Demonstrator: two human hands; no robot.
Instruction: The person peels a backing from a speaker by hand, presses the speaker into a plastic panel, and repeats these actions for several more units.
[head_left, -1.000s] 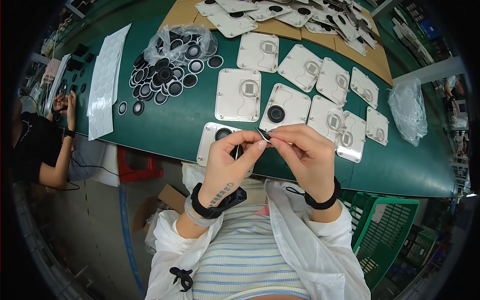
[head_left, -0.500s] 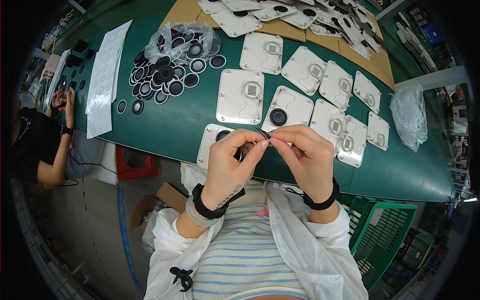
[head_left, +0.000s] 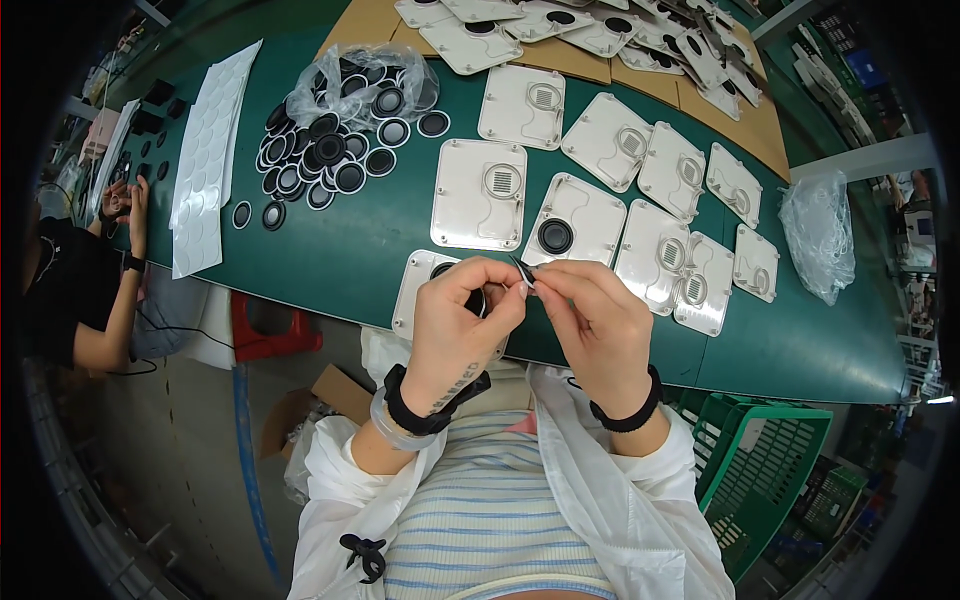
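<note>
A thin black disc [head_left: 522, 270] with a pale edge is seen nearly edge-on between my hands. My left hand [head_left: 462, 310] pinches it between thumb and finger. At its other side the thumb and finger of my right hand [head_left: 600, 325] are also pinched together, touching its edge; the fingers hide much of it. Behind my left hand lies a white panel [head_left: 411, 290] with a black disc on it, partly covered by the hand. Just beyond my hands another white panel [head_left: 590, 215] bears a black ridged disc [head_left: 555, 236].
Several white panels [head_left: 478, 220] with round grilles lie across the green table [head_left: 350, 270]. Black discs with white rims [head_left: 350, 177] are heaped at left beside a clear bag [head_left: 340, 90]. White sticker sheets [head_left: 200, 190], another person [head_left: 80, 290] and a green crate [head_left: 770, 470] flank me.
My right hand has shifted slightly left and turned a little. The disc between my fingertips is tilted more upright, and more of its dark face shows.
</note>
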